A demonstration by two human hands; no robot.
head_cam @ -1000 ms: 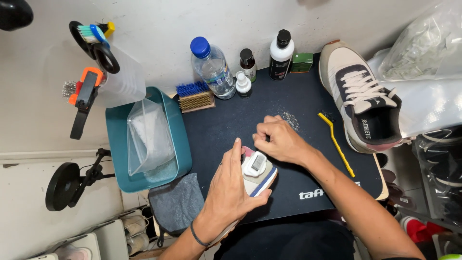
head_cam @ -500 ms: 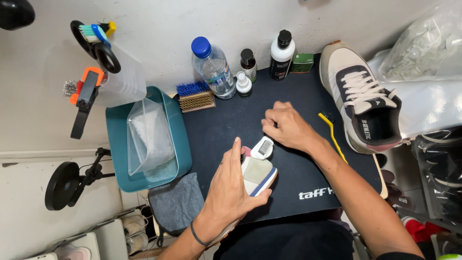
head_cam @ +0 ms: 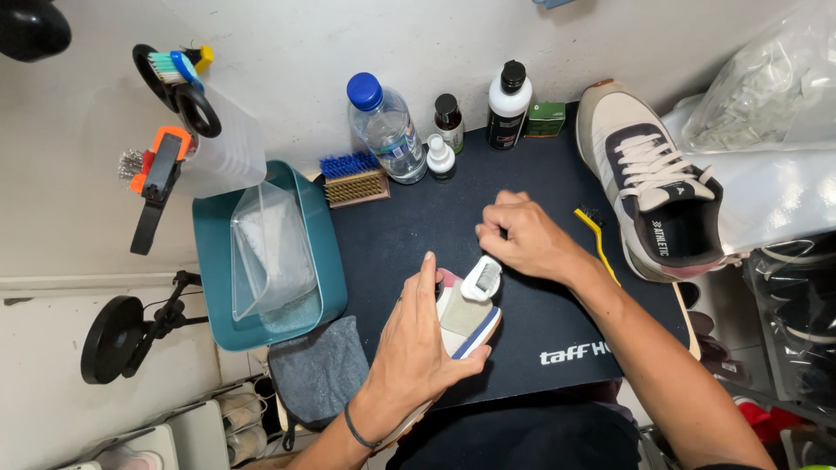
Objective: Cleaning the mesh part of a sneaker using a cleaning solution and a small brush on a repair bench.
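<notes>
My left hand (head_cam: 416,350) grips a white, beige and blue sneaker (head_cam: 468,322) from above, near the front of a dark work mat (head_cam: 401,235). My right hand (head_cam: 527,239) is closed just beyond the shoe's toe. A small white brush (head_cam: 482,280) sticks out from under it and rests against the toe. How the fingers hold the brush handle is hidden.
A second sneaker (head_cam: 653,191) lies at the mat's right edge with a thin yellow brush (head_cam: 599,228) beside it. At the back stand a water bottle (head_cam: 387,130), small bottles (head_cam: 448,122), a white bottle (head_cam: 508,104) and a blue-bristled brush (head_cam: 353,178). At left are a teal tub (head_cam: 331,261) and a grey cloth (head_cam: 318,370).
My right hand has moved up and to the right, off the top of the shoe, with the white brush trailing at the toe. My left hand has kept its hold on the sneaker.
</notes>
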